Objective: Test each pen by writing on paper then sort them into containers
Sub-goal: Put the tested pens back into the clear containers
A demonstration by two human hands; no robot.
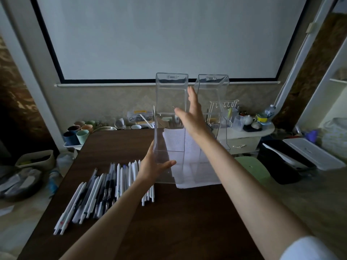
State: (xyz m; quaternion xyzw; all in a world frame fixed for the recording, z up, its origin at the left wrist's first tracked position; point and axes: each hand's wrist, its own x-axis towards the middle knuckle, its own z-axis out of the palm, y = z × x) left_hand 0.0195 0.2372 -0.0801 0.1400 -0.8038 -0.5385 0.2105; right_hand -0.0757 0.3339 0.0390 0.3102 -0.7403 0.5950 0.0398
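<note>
Pens lie beside my left hand — it grips the upright container low down; right hand presses flat above.

A projector screen hangs on the wall beyond the far edge of the dark wooden table. Off its far left corner, coloured cups stand on a white tray. Past the right edge are a green stool and a low cabinet bearing a white teapot, a water bottle and a wire rack.
</note>
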